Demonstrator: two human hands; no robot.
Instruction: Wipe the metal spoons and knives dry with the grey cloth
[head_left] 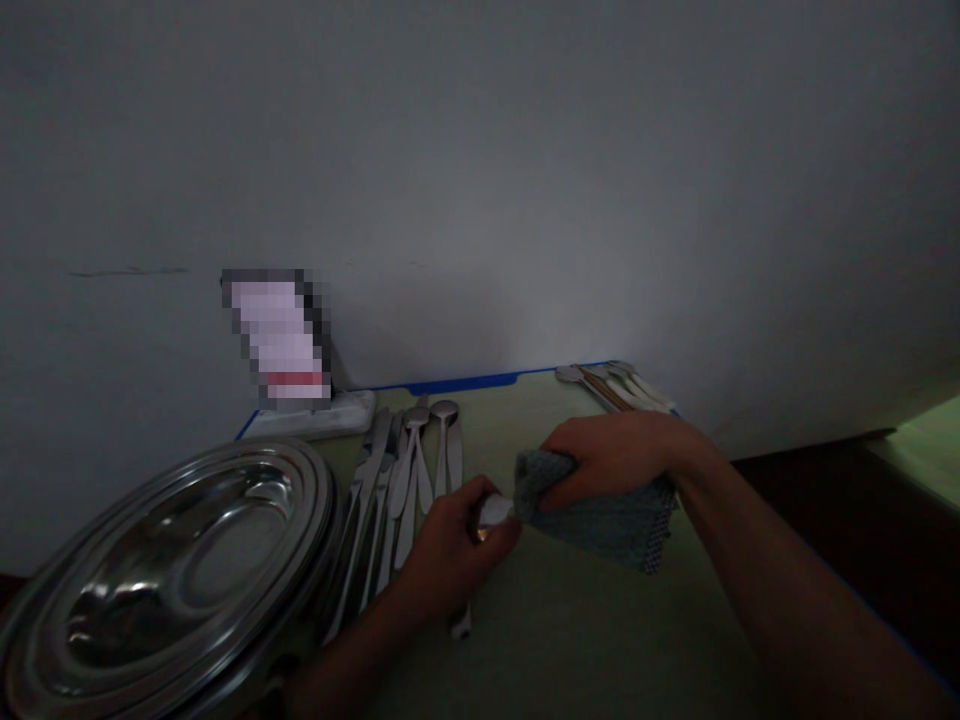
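My left hand (461, 540) is closed around the bowl end of a spoon (495, 511), pinched between thumb and fingers. My right hand (611, 455) grips a grey-green cloth (600, 525) that wraps the spoon's other end, so that part is hidden. One corner of the cloth hangs down toward the table. Just left of my left hand lies a row of metal knives and spoons (405, 480), partly covered by my hand and forearm.
Stacked steel plates (300, 520) fill the left side of the pale table (570, 640). Behind them a phone (277, 335) with a blurred screen leans in a white stand (352, 415). More cutlery (600, 385) lies at the back right. A grey wall (480, 200) rises behind.
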